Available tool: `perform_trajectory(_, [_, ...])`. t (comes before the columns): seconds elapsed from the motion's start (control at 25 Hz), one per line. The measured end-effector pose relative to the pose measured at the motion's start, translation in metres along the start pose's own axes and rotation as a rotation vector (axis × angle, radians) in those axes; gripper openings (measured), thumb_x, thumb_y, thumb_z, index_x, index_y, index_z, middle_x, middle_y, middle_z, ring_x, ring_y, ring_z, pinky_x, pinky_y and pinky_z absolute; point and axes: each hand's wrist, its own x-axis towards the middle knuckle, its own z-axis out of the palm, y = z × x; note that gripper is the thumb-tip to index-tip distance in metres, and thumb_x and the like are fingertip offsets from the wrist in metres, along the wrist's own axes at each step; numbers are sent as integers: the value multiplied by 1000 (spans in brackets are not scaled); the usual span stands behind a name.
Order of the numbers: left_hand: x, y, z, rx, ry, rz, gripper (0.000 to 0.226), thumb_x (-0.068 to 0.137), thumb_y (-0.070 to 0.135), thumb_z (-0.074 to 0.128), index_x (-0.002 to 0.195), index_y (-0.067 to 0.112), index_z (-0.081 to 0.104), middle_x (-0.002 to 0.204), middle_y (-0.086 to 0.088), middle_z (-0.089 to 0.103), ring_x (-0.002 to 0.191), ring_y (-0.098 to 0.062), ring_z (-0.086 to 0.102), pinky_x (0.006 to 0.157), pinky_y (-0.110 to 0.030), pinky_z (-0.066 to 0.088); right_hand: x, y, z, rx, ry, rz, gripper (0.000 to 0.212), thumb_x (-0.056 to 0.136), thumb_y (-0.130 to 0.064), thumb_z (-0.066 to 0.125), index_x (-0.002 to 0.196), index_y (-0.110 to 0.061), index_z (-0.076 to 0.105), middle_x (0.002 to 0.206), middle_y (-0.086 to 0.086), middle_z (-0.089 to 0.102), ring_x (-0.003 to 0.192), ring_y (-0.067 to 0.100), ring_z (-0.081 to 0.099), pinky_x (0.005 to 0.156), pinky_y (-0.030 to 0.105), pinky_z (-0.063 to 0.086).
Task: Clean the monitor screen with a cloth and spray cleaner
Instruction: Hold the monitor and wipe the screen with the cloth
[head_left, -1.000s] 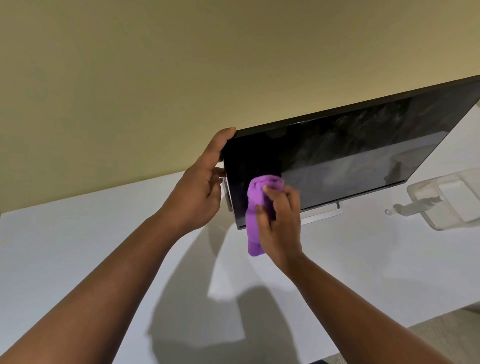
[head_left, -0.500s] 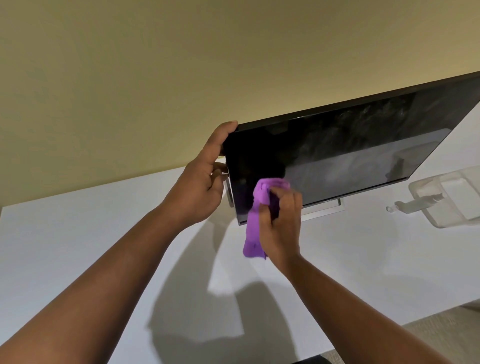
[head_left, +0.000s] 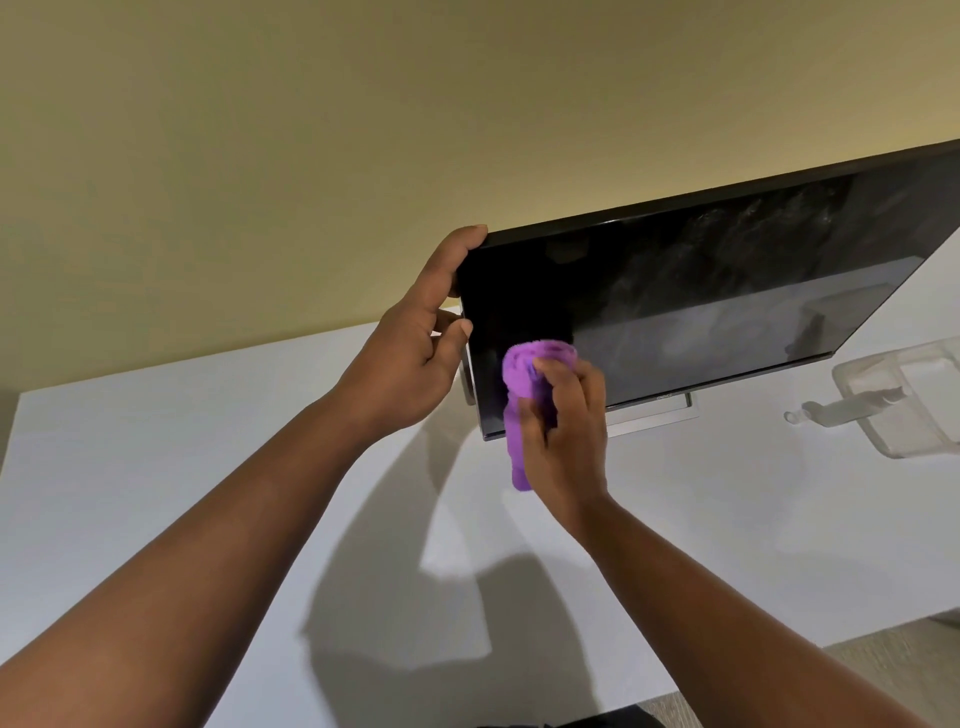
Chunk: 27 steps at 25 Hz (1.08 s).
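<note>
Though streaked, glossy flat monitor screen (head_left: 701, 291) under bunched fuzzy purple cloth (head_left: 524, 379).

Markings on the monitor

A small pale logo is seen at the middle of the lower bezel of the monitor (head_left: 727, 306), above its stand, but its letters cannot be read. No other text or number is shown.

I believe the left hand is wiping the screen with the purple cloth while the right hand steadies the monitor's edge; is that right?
The hands are swapped. In the head view the right hand wipes with the purple cloth, while the left hand steadies the monitor edge.
</note>
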Motion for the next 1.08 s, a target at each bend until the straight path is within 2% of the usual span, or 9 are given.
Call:
perform_trajectory(0.16, [0,-2,0,25,17,-36,87,101,-6,48,150,60,20,136,24,46,102,-9,57,85,-21,50,-6,-6,15,-196,-119,-250,38,95,-26,49,133,-24,57,126,-1,46,104,20,55,79,15,43])
perform_trajectory(0.28, [-1,-1,0,22,17,-31,81,101,-5,48,152,52,23,138,20,45,109,-7,54,88,-22,48,-21,15,5,-189,-196,-112,39,93,-12,63,128,-25,55,124,4,52,102,25,60,73,22,50])
perform_trajectory(0.4, [2,1,-1,11,21,-24,79,101,-6,48,153,48,23,140,22,43,113,-12,52,91,-35,53,-11,13,0,-83,-60,64,41,90,-15,66,121,-33,47,123,-7,44,97,17,57,68,15,47])
perform_trajectory(0.48, [2,0,-1,7,18,-18,79,101,-7,48,154,46,23,141,22,43,114,-15,52,91,-42,54,-3,-1,9,-76,-16,3,37,89,-23,60,124,-30,48,125,-7,41,98,14,53,68,10,43])
perform_trajectory(0.64, [0,-1,0,11,16,-9,79,101,-7,48,152,48,23,141,20,43,115,-14,52,91,-43,54,-19,7,21,-191,-170,-198,38,93,-21,58,131,-25,52,126,1,49,102,22,58,73,24,52])
perform_trajectory(0.72, [0,0,0,3,14,-16,79,101,-7,48,151,50,23,139,16,45,113,-15,52,91,-43,54,-33,24,17,-154,-226,-62,40,93,-13,65,129,-27,55,126,-1,52,104,20,61,76,16,50])
perform_trajectory(0.88, [2,2,-1,3,17,-27,79,101,-7,48,151,49,24,137,11,46,111,-16,52,92,-43,54,-21,20,8,136,-5,218,33,96,-22,62,116,-45,49,115,-19,45,109,-6,52,72,5,49])
perform_trajectory(1.0, [2,3,0,1,14,-39,79,101,-8,47,154,44,22,133,8,47,105,-17,52,89,-42,54,-16,5,23,26,-26,52,35,93,-33,56,128,-29,49,125,-10,39,105,-11,45,74,-5,38])
perform_trajectory(1.08, [1,3,0,2,13,-38,79,101,-8,47,155,44,21,131,7,48,103,-19,52,89,-42,53,-27,8,31,-95,-154,-47,40,95,-27,61,134,-24,51,129,-3,42,103,3,51,82,5,43])
